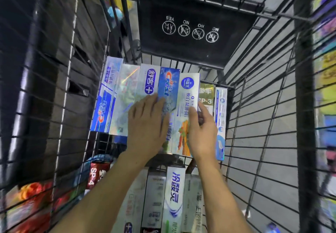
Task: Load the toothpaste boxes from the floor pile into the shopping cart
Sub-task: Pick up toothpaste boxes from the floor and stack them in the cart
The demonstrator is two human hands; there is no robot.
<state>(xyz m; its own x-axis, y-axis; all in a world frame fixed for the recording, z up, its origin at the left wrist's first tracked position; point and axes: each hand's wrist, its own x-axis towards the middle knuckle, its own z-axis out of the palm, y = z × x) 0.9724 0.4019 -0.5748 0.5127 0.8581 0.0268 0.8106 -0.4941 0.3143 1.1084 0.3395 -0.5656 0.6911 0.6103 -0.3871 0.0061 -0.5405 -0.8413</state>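
Inside shopping cart (254, 105), left hand (147, 123) flat on toothpaste boxes (163, 87), right hand (201, 132) alongside

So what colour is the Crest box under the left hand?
Blue Crest box with red-and-white lettering, in the head view.

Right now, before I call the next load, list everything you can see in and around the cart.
shopping cart: one, black wire, fills the view
child-seat flap: one, black with white YES/NO icons, far end
far row of toothpaste boxes: about seven, blue, white, silver and gold, side by side on the cart floor
near row of toothpaste boxes: several, white and silver, near end
red SP-4 box: one, outside the left wall
left hand: flat on the far row
right hand: fingers on a white box's edge
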